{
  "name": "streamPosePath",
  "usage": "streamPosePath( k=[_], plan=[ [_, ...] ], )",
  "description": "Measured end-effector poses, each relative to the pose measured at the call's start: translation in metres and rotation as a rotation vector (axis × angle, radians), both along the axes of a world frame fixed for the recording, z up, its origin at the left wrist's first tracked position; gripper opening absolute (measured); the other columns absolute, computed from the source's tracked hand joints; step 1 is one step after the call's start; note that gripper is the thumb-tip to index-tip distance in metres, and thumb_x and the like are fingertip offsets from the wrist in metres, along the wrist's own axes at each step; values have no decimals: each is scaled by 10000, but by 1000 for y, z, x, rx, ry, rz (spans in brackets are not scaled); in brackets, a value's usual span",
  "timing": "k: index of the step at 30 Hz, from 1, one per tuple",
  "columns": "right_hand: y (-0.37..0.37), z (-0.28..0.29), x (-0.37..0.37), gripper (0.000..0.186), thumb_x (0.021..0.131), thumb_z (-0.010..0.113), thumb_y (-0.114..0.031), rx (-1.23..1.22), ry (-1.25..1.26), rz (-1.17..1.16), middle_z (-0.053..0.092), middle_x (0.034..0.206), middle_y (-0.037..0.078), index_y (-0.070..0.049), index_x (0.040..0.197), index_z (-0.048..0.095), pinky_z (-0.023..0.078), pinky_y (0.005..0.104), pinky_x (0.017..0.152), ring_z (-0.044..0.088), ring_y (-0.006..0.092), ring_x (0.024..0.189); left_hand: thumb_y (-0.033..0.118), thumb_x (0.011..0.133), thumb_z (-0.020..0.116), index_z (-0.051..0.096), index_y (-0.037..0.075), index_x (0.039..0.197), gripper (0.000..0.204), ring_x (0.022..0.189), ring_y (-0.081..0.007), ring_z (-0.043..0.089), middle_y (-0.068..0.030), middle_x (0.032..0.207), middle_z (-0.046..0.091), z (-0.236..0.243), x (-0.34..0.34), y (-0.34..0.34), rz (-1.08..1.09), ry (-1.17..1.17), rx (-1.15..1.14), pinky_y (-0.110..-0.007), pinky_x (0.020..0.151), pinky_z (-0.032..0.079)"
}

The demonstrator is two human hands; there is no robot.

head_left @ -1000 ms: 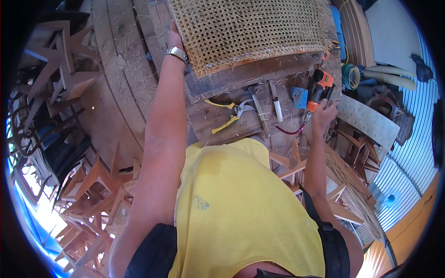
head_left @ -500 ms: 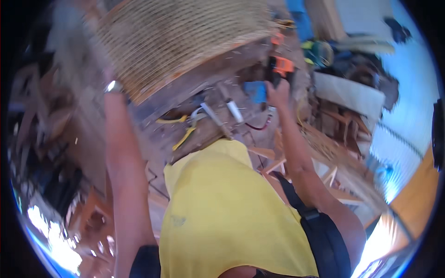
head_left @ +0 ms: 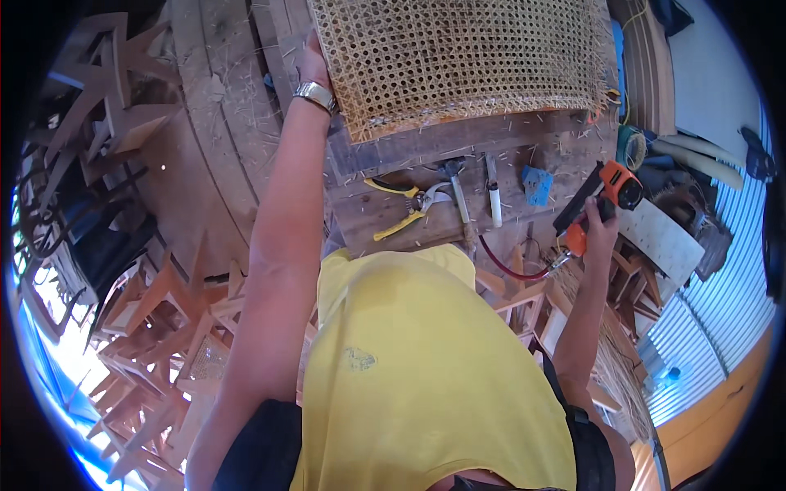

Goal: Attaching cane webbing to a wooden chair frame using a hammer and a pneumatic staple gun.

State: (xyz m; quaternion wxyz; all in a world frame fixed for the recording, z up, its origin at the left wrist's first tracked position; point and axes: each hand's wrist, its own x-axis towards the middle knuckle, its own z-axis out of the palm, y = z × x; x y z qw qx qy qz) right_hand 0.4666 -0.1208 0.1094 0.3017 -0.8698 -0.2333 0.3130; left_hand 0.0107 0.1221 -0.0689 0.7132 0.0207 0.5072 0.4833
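My left hand (head_left: 312, 64), with a metal watch on the wrist, grips the left edge of a woven cane panel (head_left: 467, 61); its fingers are partly hidden at that edge. The panel has an open mesh and a frayed near edge over an orange-brown wooden rim. My right hand (head_left: 600, 225) is closed round the handle of an orange and black air stapler (head_left: 607, 196), held to the right of the bench and apart from the panel. A dark red air hose (head_left: 514, 268) joins the stapler's handle at a metal fitting.
Yellow-handled pruning shears (head_left: 409, 204), a hammer (head_left: 457, 188), a white-handled chisel-like tool (head_left: 494, 192) and a blue block (head_left: 537, 186) lie along the near part of the wooden bench (head_left: 360, 225). Wooden frame parts (head_left: 164, 303) pile up at lower left.
My right hand has carried the stapler from near the panel's right end out to the right and closer to me. The view has shifted; my left hand stays at the panel's left edge.
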Motion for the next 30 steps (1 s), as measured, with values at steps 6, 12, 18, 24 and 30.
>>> streamPosePath(
  k=[6, 12, 18, 24, 30],
  plan=[
    [26, 57, -110, 228, 868, 693, -124, -241, 73, 220, 576, 719, 4, -28, 1041, 579, 453, 253, 528, 560, 100, 561, 522, 954, 412, 600, 95, 1228, 541, 946, -279, 653, -100, 1134, 670, 11, 11, 0, 59, -85, 12, -455, 813, 536],
    [47, 69, -210, 310, 842, 700, -50, -219, 250, 419, 594, 742, -9, -54, 1135, 601, 455, 248, 526, 559, 77, 575, 534, 968, 396, 596, 82, 1233, 561, 970, -278, 650, -97, 1154, 666, -5, 5, 2, 62, -272, 36, -437, 836, 531],
    [72, 53, -255, 365, 822, 702, -23, -6, 120, 846, 598, 775, -20, -53, 1171, 601, 458, 249, 547, 545, 62, 613, 515, 978, 400, 591, 70, 1232, 547, 972, -256, 653, -100, 1155, 665, -6, 14, 1, 133, -275, 49, -395, 849, 526],
    [87, 55, -269, 351, 830, 672, -16, -248, 286, 671, 603, 767, -7, -46, 1170, 594, 464, 256, 521, 557, 69, 592, 535, 969, 422, 589, 63, 1234, 567, 924, -235, 666, -103, 1119, 679, -15, 9, 0, 46, -120, 62, -367, 822, 530],
    [95, 48, -273, 328, 826, 665, -17, -270, 276, 699, 600, 744, -3, -43, 1144, 588, 460, 254, 489, 560, 73, 566, 684, 915, 359, 643, -53, 1161, 827, 925, -206, 662, -176, 1023, 704, -27, 15, 0, 7, 51, 24, -325, 827, 485]
  ],
)
